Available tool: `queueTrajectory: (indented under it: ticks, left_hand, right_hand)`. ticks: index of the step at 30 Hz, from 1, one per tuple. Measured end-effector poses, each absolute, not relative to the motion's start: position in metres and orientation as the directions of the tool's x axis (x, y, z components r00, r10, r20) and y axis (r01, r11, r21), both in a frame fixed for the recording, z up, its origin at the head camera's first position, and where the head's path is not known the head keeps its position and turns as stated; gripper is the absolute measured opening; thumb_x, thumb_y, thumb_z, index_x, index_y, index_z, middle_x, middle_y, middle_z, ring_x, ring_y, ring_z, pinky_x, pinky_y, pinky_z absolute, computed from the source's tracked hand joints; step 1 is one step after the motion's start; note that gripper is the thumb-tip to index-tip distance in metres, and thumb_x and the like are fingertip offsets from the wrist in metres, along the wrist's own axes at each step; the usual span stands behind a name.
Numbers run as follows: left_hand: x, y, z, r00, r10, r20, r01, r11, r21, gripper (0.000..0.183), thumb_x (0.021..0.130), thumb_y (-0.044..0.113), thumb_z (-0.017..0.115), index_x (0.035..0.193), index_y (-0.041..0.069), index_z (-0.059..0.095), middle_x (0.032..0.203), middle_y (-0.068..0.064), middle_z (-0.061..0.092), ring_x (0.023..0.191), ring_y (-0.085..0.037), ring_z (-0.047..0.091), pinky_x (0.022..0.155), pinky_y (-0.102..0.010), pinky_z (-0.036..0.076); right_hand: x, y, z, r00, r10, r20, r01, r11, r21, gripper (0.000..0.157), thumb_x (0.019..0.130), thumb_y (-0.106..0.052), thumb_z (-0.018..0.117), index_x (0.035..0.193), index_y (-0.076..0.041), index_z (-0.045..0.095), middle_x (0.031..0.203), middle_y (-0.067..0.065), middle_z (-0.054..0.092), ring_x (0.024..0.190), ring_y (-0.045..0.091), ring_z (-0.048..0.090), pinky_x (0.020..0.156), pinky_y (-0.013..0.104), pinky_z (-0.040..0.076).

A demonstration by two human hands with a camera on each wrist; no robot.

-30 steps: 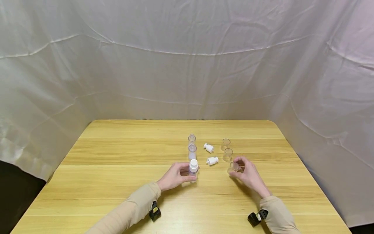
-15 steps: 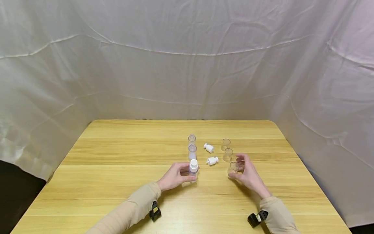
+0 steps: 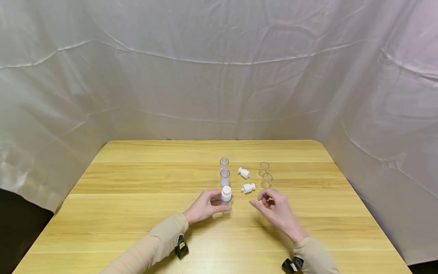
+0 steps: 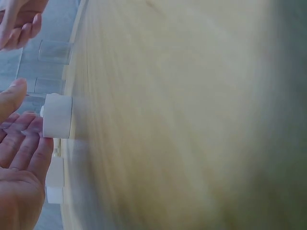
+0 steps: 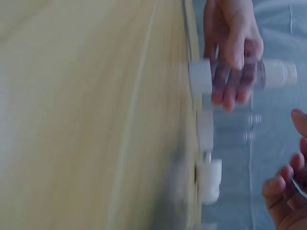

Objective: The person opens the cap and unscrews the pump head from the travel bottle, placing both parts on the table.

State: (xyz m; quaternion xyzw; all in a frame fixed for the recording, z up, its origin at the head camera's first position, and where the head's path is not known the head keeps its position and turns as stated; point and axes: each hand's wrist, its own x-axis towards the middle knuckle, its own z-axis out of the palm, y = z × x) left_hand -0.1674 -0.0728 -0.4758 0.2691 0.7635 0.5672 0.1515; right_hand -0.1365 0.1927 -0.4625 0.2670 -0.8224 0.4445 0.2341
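Observation:
Near the middle of the table, my left hand (image 3: 204,207) grips an upright small pump bottle (image 3: 226,195). It has a white top, a clear body and a white base (image 5: 200,77), with fingers and thumb around the body in the right wrist view. To its right, my right hand (image 3: 280,214) hovers with bent fingers and thumb apart, nothing seen between them. Closest to its fingertips lies a white pump head (image 3: 248,188) on its side. The clear cup-like cap that stood there is hidden by this hand.
Two uncapped clear bottles (image 3: 224,179) stand in a row behind the held one. A second white pump head (image 3: 244,173) lies farther back. Two clear caps (image 3: 267,182) stand at the right. Grey-white curtain (image 3: 219,87) surrounds the wooden table (image 3: 143,179).
My right hand has loosened its fingers from the nearest clear cap and moved left, towards the nearer pump head. The left hand keeps holding the bottle in place.

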Motion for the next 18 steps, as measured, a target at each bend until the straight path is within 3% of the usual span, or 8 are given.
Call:
queueTrajectory:
  ticks: [4, 9, 14, 18]
  left_hand:
    - [-0.168, -0.073, -0.477, -0.812, 0.579, 0.076, 0.244, 0.217, 0.945, 0.045, 0.092, 0.013, 0.073, 0.133, 0.0, 0.061, 0.134, -0.019, 0.066, 0.126, -0.034, 0.064, 0.11, -0.037, 0.052]
    - [-0.168, -0.073, -0.477, -0.81, 0.581, 0.075, 0.239, 0.212, 0.947, 0.043, 0.092, 0.011, 0.073, 0.132, 0.0, 0.062, 0.132, -0.019, 0.067, 0.124, -0.034, 0.065, 0.108, -0.033, 0.053]
    - [-0.168, -0.071, -0.477, -0.806, 0.585, 0.089, 0.25, 0.2, 0.947, 0.041, 0.092, 0.009, 0.073, 0.131, 0.002, 0.064, 0.131, -0.018, 0.068, 0.122, -0.032, 0.066, 0.105, -0.026, 0.054]
    - [-0.169, -0.07, -0.477, -0.805, 0.586, 0.097, 0.258, 0.199, 0.945, 0.042, 0.092, 0.008, 0.072, 0.132, 0.001, 0.063, 0.134, -0.018, 0.066, 0.124, -0.033, 0.065, 0.107, -0.028, 0.053]
  right_hand:
    - [-0.14, 0.173, -0.458, -0.71, -0.289, 0.642, -0.702, 0.368, -0.61, 0.031, 0.074, 0.004, 0.084, 0.099, -0.005, 0.069, 0.081, 0.005, 0.07, 0.072, 0.008, 0.064, 0.062, 0.023, 0.061]
    - [-0.145, 0.151, -0.454, -0.646, -0.333, 0.687, -0.763, 0.283, -0.581, 0.044, 0.072, 0.007, 0.085, 0.111, 0.002, 0.066, 0.097, 0.016, 0.072, 0.085, 0.028, 0.069, 0.073, 0.032, 0.065]
    - [-0.147, 0.137, -0.451, -0.652, -0.35, 0.673, -0.758, 0.288, -0.585, 0.045, 0.074, 0.002, 0.085, 0.116, 0.001, 0.067, 0.101, 0.014, 0.073, 0.088, 0.027, 0.069, 0.079, 0.033, 0.065]
    - [-0.148, 0.13, -0.451, -0.673, -0.342, 0.656, -0.74, 0.31, -0.597, 0.042, 0.077, -0.001, 0.084, 0.116, -0.003, 0.068, 0.102, 0.009, 0.074, 0.087, 0.021, 0.07, 0.081, 0.034, 0.064]
